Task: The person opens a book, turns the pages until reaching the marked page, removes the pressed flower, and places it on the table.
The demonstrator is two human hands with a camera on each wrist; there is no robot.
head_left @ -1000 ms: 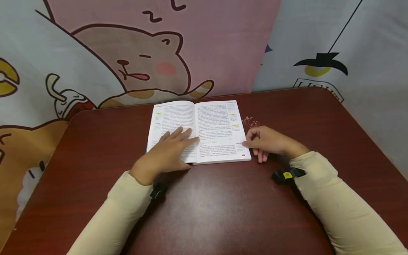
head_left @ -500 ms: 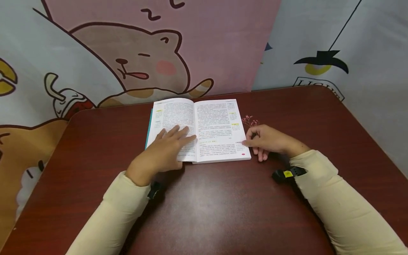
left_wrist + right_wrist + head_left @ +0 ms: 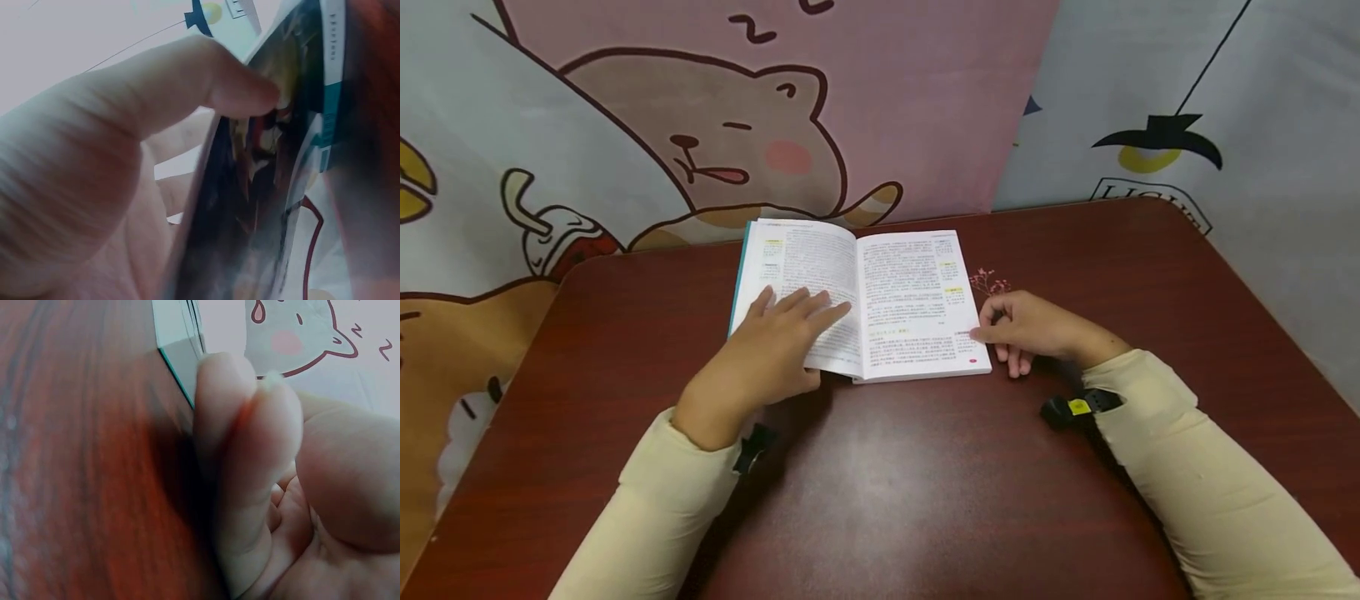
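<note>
An open book (image 3: 910,283) with printed pages and a teal cover edge lies on the table, its left half raised and tilted. My left hand (image 3: 756,350) grips that half, fingers spread over the page. From the left wrist view, the thumb (image 3: 244,90) presses on the dark, pictured outer cover (image 3: 250,187). At the book's right edge, my right hand (image 3: 1037,327) pinches the lower margin, thumb on the page and index finger bent at the edge. Its lower fingers (image 3: 256,444) rest by the table beside the book's block in the right wrist view; the index fingertip is hidden.
The dark red-brown table (image 3: 880,483) extends around the book. A small pink flower design (image 3: 988,282) shows just beyond the right hand. Behind the table hangs a cloth backdrop (image 3: 940,108) with cartoon animals. Black wrist straps (image 3: 1078,408) sit at both cuffs.
My left hand has moved left and slightly toward me, and the book's left half has lifted and shifted left, showing more teal edge. The right hand stays in place.
</note>
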